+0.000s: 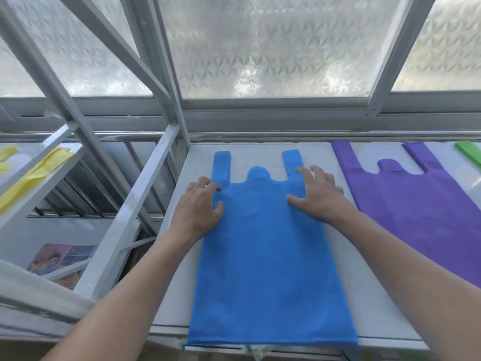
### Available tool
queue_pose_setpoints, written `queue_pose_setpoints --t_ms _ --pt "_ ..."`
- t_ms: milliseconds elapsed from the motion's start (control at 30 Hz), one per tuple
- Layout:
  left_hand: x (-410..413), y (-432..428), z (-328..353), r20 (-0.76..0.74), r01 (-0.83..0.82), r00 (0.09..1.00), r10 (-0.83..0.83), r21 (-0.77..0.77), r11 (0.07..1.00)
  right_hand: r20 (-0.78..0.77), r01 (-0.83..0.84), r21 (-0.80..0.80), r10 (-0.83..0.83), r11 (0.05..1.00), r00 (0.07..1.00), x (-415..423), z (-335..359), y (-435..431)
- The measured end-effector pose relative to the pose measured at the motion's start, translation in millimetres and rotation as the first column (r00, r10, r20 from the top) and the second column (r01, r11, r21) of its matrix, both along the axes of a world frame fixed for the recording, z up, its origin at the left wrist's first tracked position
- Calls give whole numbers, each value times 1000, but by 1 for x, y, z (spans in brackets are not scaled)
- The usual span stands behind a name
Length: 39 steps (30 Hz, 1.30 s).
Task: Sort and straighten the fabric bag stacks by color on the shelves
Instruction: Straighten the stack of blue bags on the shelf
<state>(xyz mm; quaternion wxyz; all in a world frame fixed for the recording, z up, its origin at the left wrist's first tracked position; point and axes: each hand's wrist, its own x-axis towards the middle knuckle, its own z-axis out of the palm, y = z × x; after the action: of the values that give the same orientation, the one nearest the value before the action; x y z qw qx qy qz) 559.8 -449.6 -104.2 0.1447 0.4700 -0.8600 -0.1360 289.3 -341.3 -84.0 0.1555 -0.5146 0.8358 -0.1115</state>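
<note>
A blue fabric bag stack point(265, 256) lies flat on the white shelf point(364, 303), handles pointing toward the window. My left hand point(199, 208) rests on its upper left edge, fingers curled around the side by the left handle. On the upper right edge lies my right hand point(316, 196), flat with fingers spread beside the right handle. A purple bag stack point(421, 204) sits to the right on the same shelf. A green bag corner point(469, 152) shows at the far right. Yellow bags point(31, 173) lie on a separate shelf at the left.
White metal shelf posts and braces point(135, 204) stand left of the blue stack. Frosted window panes point(273, 48) close off the back. The blue stack's bottom edge overhangs the shelf front slightly. A colourful printed sheet point(59, 259) lies below at the left.
</note>
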Motion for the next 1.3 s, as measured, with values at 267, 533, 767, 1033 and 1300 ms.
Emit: queue_pose_setpoints --t_ms 267,533,767,1033,1300 --pt "76 96 10 -31 164 986 -161 119 979 -126 -156 -29 151 987 980 40 -3 113" --pt "81 111 -12 -76 77 995 -70 90 993 -138 -130 -55 121 990 983 61 -7 138" --pt "68 92 -7 -18 29 999 -28 71 997 -163 -87 -32 81 996 983 64 -4 119" --pt "60 79 -5 95 20 995 -19 -6 1000 -200 -94 17 96 995 975 60 -4 110" --pt "59 88 -1 214 38 976 -35 -9 999 -189 -113 125 135 986 973 63 8 115"
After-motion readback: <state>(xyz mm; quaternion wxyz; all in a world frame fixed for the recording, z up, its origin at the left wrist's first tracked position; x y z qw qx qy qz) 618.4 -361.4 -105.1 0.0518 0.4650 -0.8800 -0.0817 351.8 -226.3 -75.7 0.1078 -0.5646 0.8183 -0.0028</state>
